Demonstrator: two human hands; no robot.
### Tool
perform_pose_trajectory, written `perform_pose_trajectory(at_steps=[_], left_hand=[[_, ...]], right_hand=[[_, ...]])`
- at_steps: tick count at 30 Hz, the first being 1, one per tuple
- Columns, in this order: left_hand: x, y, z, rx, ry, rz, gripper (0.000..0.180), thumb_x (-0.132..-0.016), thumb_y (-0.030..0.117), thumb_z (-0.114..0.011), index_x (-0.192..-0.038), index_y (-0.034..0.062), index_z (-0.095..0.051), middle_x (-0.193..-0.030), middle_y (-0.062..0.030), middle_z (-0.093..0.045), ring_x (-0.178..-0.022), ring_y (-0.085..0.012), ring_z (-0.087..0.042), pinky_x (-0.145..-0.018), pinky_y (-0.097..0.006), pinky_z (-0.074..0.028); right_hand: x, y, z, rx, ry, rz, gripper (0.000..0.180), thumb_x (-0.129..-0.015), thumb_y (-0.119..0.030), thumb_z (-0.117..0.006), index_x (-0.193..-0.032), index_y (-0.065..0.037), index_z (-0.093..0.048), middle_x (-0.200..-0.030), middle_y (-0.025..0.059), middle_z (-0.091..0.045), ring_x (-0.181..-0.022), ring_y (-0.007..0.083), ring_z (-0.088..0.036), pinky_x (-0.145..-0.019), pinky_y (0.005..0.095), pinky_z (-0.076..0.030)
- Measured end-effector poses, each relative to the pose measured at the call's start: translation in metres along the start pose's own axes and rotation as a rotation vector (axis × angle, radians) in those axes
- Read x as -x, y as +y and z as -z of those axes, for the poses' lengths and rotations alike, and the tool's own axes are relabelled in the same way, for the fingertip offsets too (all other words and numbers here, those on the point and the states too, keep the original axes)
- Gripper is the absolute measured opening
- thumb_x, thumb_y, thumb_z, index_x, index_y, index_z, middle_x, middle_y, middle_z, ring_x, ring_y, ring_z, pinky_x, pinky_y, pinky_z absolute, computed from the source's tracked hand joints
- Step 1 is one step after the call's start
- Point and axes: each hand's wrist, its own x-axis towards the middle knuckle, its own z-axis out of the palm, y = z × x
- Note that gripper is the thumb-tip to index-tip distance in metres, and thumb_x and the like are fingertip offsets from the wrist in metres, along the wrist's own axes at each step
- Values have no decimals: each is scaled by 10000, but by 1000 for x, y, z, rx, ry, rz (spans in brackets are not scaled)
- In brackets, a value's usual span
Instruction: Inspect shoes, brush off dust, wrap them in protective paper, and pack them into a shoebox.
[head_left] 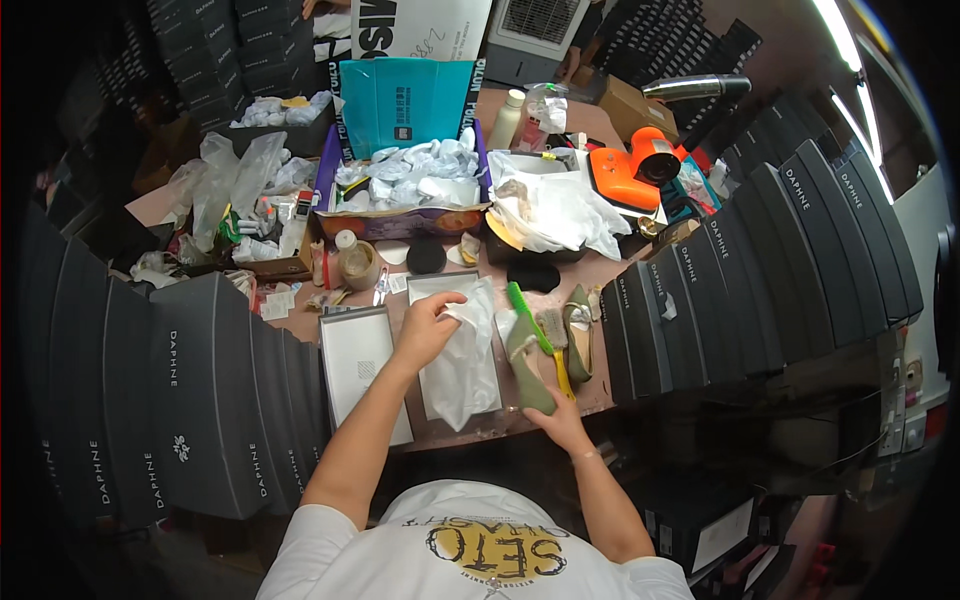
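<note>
My left hand (430, 330) pinches the upper edge of white tissue paper (462, 375), which drapes over an open shoe box (432, 400). My right hand (560, 420) grips one end of an olive-green flat shoe (530, 378) at the table's near edge, right of the box. Its mate, another green shoe (578, 345), stands further right on the table. Between the two shoes lie a green-handled brush (517, 300) and a brush with a yellow handle (563, 380). Left of the box is a shallow box part (360, 365) with its white inside facing up.
Stacks of dark shoe boxes rise at left (210, 400) and right (720, 300). Behind the work area stand a purple carton (400, 224) of crumpled paper, an orange device (625, 170), a jar (357, 262) and a black round pad (427, 255). White paper (570, 215) lies near the device.
</note>
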Motion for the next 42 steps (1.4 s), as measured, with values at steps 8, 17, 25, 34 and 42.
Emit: perform_pose_trajectory(at_steps=[8,17,25,34,42], left_hand=[[23,59,-57,-1,272,-76,324,-737,-1,-608,-1058,18,-645,-890,-45,-644,-790,-88,-581,-695,-223,-463],[124,87,-62,-284,104,-302,218,-715,-29,-613,-914,15,-689,-773,-106,-622,-708,-219,-617,-668,-297,-492],[146,69,-70,-381,86,-288,186,-771,49,-613,-937,1,-684,-874,-140,-638,-811,-274,-624,-742,-326,-487],[164,88,-43,-232,0,-326,215,-766,-10,-575,-964,-8,-659,-829,-149,-603,-753,-276,-612,-689,-328,-485],[106,56,58,-165,355,-268,225,-782,-9,-564,-987,-4,-656,-824,-141,-605,-713,-267,-612,-644,-325,-480]], right_hand=[[163,-93,104,-917,-12,-10,605,-651,-368,-746,-1048,47,-554,-920,58,-619,-836,130,-606,-736,251,-498],[130,-60,59,-1032,-184,-137,406,-824,-259,-641,-1111,9,-535,-944,88,-616,-753,158,-600,-578,261,-495],[154,-24,39,-1589,-342,-329,550,-815,-512,-585,-1163,-85,-569,-978,83,-626,-746,227,-577,-563,268,-433],[102,-100,-9,-1397,-107,-248,466,-882,-389,-571,-1173,-28,-525,-972,102,-632,-792,235,-650,-625,301,-527],[89,-137,-3,-414,-253,-31,355,-749,-194,-749,-991,10,-590,-846,5,-575,-741,64,-504,-640,208,-434]])
